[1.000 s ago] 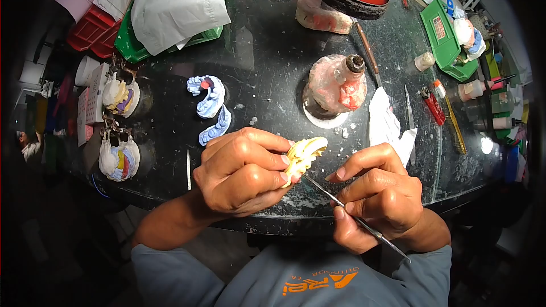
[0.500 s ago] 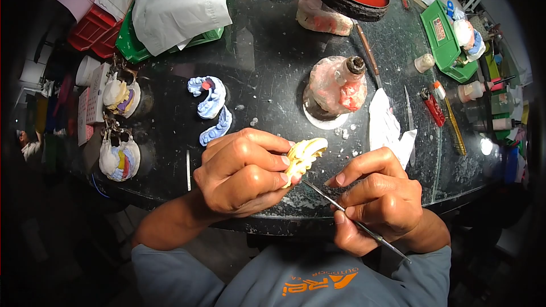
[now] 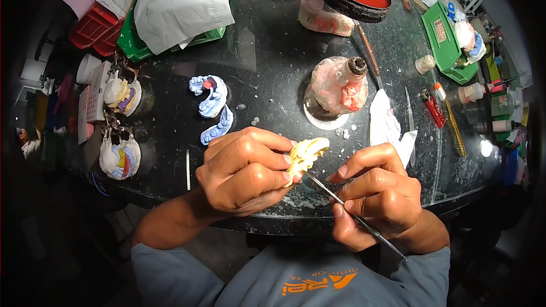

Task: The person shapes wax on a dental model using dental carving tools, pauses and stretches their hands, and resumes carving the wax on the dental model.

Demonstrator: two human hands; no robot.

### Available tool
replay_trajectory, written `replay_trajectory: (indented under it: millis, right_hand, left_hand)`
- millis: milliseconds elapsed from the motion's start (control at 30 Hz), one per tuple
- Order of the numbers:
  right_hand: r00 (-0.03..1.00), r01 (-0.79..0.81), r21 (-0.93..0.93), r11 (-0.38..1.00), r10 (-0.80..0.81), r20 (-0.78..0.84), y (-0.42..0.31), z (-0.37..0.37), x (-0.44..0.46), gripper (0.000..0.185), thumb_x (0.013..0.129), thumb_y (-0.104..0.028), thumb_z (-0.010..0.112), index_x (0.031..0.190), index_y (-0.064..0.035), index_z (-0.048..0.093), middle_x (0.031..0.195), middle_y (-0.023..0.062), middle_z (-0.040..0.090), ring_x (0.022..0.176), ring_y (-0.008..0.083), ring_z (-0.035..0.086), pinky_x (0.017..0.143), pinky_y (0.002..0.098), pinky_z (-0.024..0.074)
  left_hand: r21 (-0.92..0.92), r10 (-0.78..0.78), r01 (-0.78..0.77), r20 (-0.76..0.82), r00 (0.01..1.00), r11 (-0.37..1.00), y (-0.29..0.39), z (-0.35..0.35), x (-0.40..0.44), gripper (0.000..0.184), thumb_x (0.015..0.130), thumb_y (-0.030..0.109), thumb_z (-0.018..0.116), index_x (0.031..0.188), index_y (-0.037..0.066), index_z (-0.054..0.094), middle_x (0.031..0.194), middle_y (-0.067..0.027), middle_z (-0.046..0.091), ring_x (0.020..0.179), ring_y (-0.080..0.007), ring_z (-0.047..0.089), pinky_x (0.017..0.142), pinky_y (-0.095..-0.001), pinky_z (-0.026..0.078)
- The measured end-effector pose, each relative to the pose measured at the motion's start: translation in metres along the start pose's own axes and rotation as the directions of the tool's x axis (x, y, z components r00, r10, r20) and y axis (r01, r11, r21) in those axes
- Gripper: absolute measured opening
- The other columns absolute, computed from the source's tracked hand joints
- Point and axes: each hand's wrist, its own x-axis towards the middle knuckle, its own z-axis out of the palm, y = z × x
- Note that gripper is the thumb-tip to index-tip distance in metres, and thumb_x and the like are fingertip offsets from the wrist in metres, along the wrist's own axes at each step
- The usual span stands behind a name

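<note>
Cast (yellow dental one) (image 3: 307, 154) pinched in left hand (image 3: 244, 173), over table (image 3: 261, 51) near its front edge. Right hand (image 3: 380, 199) gripping metal carver (image 3: 364, 224), tip right by cast. Decent open room between blue dental models (image 3: 215, 105) and pink-stained burner (image 3: 333, 88).

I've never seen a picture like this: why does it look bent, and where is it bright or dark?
Head view: the table has a bowed edge, likely from a wide lens; head view: the corners go nearly black; head view: strong light falls on the left hand, right hand and yellow piece, whose highlights look pale.
</note>
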Motion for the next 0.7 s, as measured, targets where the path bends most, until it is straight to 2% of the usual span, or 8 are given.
replay_trajectory:
  millis: [133,233,333,433,467,567,700]
  right_hand:
    - [1.0,-0.004,0.0,1.0,0.004,0.011,0.0,0.0,0.0,0.023,0.066,0.005,0.077,0.074,-0.0069,0.06,0.074,0.0051,0.068,0.082,0.0278,0.069,0.065,0.0329,0.0546]
    - [1.0,-0.005,0.004,1.0,0.005,0.01,0.0,0.001,-0.001,0.023,0.067,0.006,0.077,0.076,-0.007,0.06,0.075,0.0053,0.068,0.083,0.028,0.069,0.066,0.0326,0.0544]
    - [0.999,-0.01,-0.046,0.999,0.009,-0.031,-0.001,0.0,0.0,0.024,0.07,0.006,0.078,0.083,-0.0066,0.062,0.078,0.0056,0.07,0.083,0.0281,0.069,0.072,0.0339,0.0549]
    - [0.993,0.03,-0.226,0.974,-0.054,-0.102,0.006,-0.013,0.004,0.028,0.074,0.006,0.08,0.093,-0.006,0.063,0.084,0.0069,0.073,0.088,0.0288,0.068,0.081,0.036,0.0542]
    - [0.989,0.042,-0.299,0.953,-0.082,-0.121,0.01,-0.019,0.005,0.032,0.076,0.007,0.082,0.099,-0.0052,0.064,0.09,0.0095,0.074,0.093,0.0295,0.067,0.088,0.0376,0.0525]
    - [0.941,0.005,-0.236,0.972,-0.084,-0.328,0.034,-0.02,0.005,0.032,0.081,0.014,0.078,0.107,0.0003,0.066,0.096,0.0136,0.076,0.102,0.0294,0.067,0.092,0.0395,0.0535]
    - [0.934,-0.07,-0.076,0.995,0.038,-0.356,0.039,-0.016,0.007,0.026,0.082,0.012,0.079,0.103,0.0024,0.069,0.096,0.0125,0.076,0.103,0.0284,0.067,0.093,0.0391,0.0536]
  left_hand:
    - [-0.001,-0.006,0.006,0.002,1.0,1.0,0.0,0.0,0.001,0.029,0.067,-0.004,0.09,0.079,0.004,0.066,0.085,-0.0077,0.065,0.076,-0.0265,0.075,0.057,-0.0326,0.061]
    - [0.041,-0.005,0.001,0.093,0.996,0.999,0.001,-0.006,0.002,0.046,0.064,-0.004,0.096,0.089,0.009,0.06,0.092,-0.008,0.064,0.081,-0.0277,0.075,0.064,-0.0346,0.066]
    - [0.057,-0.008,0.003,0.083,0.997,0.998,0.001,-0.005,0.001,0.047,0.063,-0.004,0.096,0.088,0.009,0.059,0.091,-0.0079,0.064,0.08,-0.0269,0.075,0.064,-0.034,0.066]
    - [0.063,-0.014,0.009,0.082,0.997,0.998,0.001,-0.005,0.002,0.048,0.063,-0.004,0.096,0.088,0.009,0.057,0.09,-0.0078,0.064,0.08,-0.026,0.075,0.063,-0.0335,0.066]
    - [0.051,-0.017,0.015,0.049,0.999,0.999,0.001,-0.003,0.002,0.044,0.063,-0.004,0.095,0.085,0.008,0.059,0.088,-0.008,0.065,0.078,-0.0262,0.075,0.061,-0.0334,0.064]
    - [0.024,-0.031,0.032,-0.012,0.999,0.999,0.002,0.002,0.0,0.035,0.063,-0.004,0.094,0.079,0.005,0.063,0.085,-0.0086,0.066,0.076,-0.0266,0.075,0.058,-0.0335,0.062]
    - [0.043,-0.038,0.037,0.008,0.999,0.998,0.003,0.0,0.001,0.038,0.062,-0.004,0.095,0.078,0.005,0.061,0.084,-0.0091,0.067,0.077,-0.0271,0.076,0.061,-0.0349,0.063]
